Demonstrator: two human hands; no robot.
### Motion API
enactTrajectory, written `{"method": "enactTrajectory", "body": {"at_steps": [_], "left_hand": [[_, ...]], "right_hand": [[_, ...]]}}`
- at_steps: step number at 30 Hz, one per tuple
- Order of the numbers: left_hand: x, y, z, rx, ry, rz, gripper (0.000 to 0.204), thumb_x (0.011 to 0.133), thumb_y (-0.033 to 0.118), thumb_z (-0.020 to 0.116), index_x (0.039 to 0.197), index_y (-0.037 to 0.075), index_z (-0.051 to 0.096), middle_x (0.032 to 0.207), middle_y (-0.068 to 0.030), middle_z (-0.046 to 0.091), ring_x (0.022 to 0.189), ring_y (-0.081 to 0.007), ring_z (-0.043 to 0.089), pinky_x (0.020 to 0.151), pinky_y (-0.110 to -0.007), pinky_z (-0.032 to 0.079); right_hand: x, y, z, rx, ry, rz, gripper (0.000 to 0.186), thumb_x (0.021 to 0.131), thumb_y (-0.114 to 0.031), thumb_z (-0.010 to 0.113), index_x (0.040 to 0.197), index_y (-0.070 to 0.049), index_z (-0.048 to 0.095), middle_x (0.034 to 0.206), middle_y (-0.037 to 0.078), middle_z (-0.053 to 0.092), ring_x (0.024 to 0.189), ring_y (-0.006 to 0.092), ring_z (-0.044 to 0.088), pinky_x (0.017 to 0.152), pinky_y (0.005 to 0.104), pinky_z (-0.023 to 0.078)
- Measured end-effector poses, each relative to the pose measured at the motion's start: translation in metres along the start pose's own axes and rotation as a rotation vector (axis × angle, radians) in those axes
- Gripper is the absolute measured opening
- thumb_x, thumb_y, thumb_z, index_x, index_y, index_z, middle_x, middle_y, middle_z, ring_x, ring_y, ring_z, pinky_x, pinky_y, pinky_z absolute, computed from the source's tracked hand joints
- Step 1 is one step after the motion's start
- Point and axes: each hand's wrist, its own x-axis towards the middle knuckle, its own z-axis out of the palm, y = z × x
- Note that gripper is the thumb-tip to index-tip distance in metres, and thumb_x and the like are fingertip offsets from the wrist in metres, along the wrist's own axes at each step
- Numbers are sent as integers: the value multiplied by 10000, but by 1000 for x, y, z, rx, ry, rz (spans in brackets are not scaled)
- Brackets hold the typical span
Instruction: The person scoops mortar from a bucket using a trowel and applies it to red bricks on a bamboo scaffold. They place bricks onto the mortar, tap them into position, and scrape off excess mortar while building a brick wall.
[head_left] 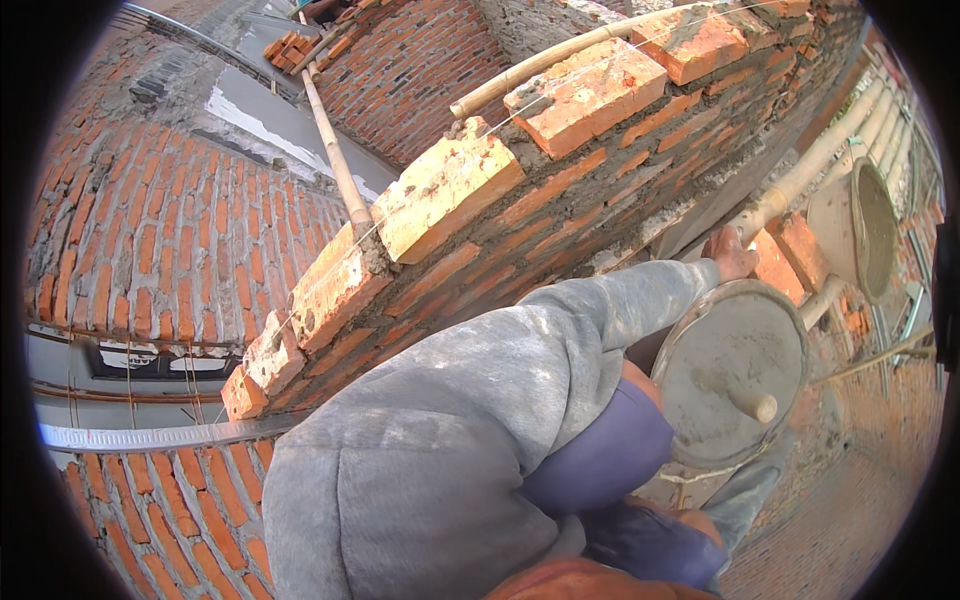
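Note:
My left arm, in a dusty grey sleeve, reaches across to the right. Its hand (729, 257) has fingers curled on a thick bamboo pole (780, 195), beside upright red bricks (798, 250). Under that forearm a round tub (725, 350) holds grey mortar, with a short rounded handle sticking out of it. My bent legs (600, 450), in purple shorts, are below. My right hand is not visible.
A brick wall (540, 210) runs diagonally, with loose top bricks (448, 190) along a string. Bamboo poles (335, 150) lie beyond it, near a small brick pile (300, 50). A second bucket (872, 228) stands at right. Lower brickwork (160, 230) shows at left.

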Motion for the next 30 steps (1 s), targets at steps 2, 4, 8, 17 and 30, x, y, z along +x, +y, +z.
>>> {"method": "enactTrajectory", "body": {"at_steps": [2, 4, 8, 17, 30], "left_hand": [[-9, 25, -1, -47, 133, 66, 468, 757, 236, 725, 1117, -62, 700, 1109, -262, 728, 1085, -395, 700, 937, -451, 526], [-7, 44, -25, -52, 45, 148, 529, 784, 206, 688, 1222, -92, 676, 1113, -285, 727, 1075, -423, 704, 943, -438, 542], [-22, 101, -51, -28, 165, 318, 601, 822, 189, 680, 1347, -96, 618, 1189, -325, 700, 1135, -394, 700, 1010, -432, 527], [-159, 186, -36, 18, 26, 939, 526, 854, 214, 719, 1284, -82, 652, 1333, -281, 616, 1278, -390, 593, 1092, -429, 467], [-230, 164, -45, 273, -446, 1297, 310, 796, 179, 769, 1059, 17, 752, 1037, -164, 727, 937, -369, 699, 837, -440, 567]], "right_hand": [[-44, 35, -13, 79, 48, 152, 390, 976, -311, 673, 1011, 76, 694, 861, 140, 678, 777, 264, 665, 718, 402, 557], [-90, 67, -15, 154, 84, 293, 380, 977, -304, 668, 1002, 75, 691, 846, 139, 673, 756, 265, 660, 693, 404, 554], [-170, 115, 8, 260, 53, 514, 361, 980, -288, 659, 983, 72, 686, 817, 136, 663, 714, 267, 651, 644, 409, 549], [-232, 167, 42, 394, -11, 697, 324, 986, -254, 639, 942, 65, 674, 750, 130, 640, 618, 272, 631, 534, 420, 537], [-179, 228, -19, 305, 391, 686, 718, 856, -485, 724, 1254, 91, 565, 1187, 254, 560, 1096, 357, 527, 916, 423, 422]]}}
